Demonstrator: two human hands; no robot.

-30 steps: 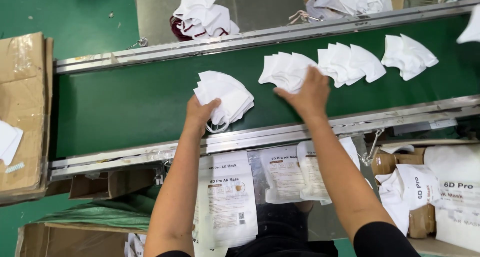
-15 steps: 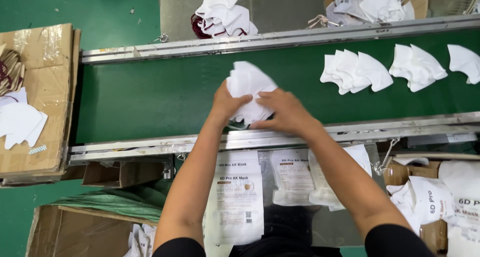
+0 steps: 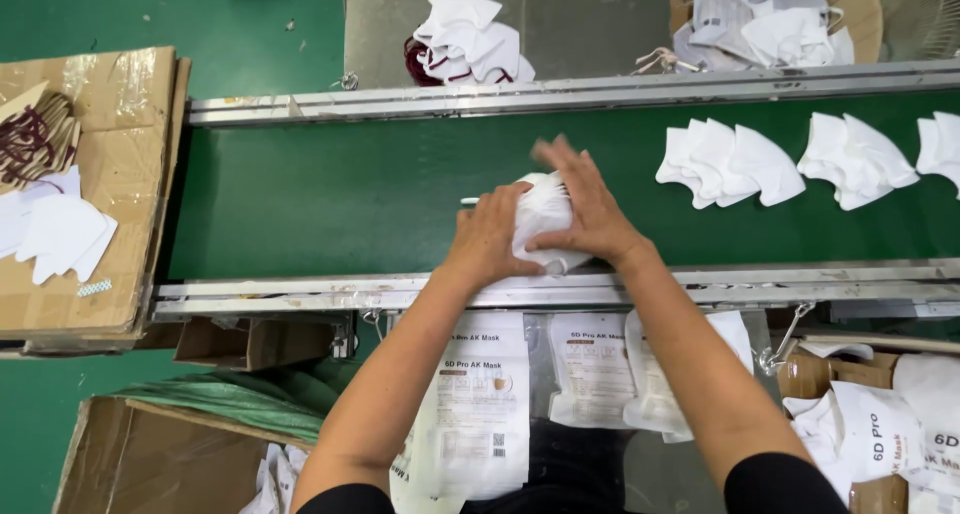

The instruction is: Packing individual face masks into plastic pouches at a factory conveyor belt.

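Both my hands press together on one stack of white folded face masks [image 3: 540,214] at the near edge of the green conveyor belt [image 3: 330,199]. My left hand [image 3: 487,239] cups the stack's left side. My right hand [image 3: 580,209] lies over its top and right side, fingers spread. Further right on the belt lie two more fanned stacks of white masks [image 3: 730,164] [image 3: 856,160], and a third [image 3: 940,146] is cut off by the frame edge.
Printed white pouches [image 3: 480,404] hang below the belt's metal rail [image 3: 250,296]. A cardboard box [image 3: 110,184] at left holds loose masks. More masks [image 3: 465,39] lie on a grey surface beyond the belt. Open boxes [image 3: 860,434] stand at lower right.
My hands gathered the fanned masks into one compact stack and pressed it down by the near rail. The other stacks have travelled left along the belt.
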